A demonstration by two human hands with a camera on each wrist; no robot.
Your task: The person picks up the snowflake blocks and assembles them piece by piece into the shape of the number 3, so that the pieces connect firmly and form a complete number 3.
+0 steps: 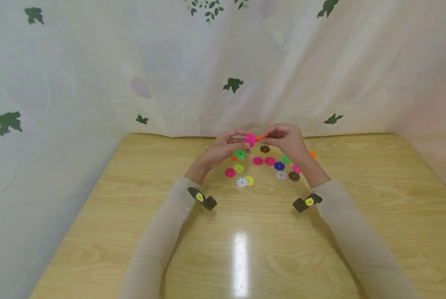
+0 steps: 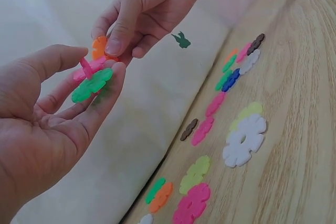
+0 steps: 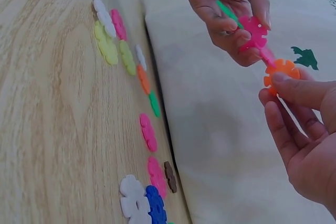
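The left hand (image 2: 47, 124) is pinching a joined pink-and-green disc cluster (image 2: 90, 80) above the table (image 1: 245, 232), while the right hand (image 3: 304, 129) is pinching an orange disc (image 3: 282, 73) at its 3 o'clock. Judging by this, the slotting step is underway; next, notches need aligning.

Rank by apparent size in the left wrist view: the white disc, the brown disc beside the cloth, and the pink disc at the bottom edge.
1. white disc
2. pink disc, close behind; it lies nearer the camera, so this order is unsure
3. brown disc, clearly smallest
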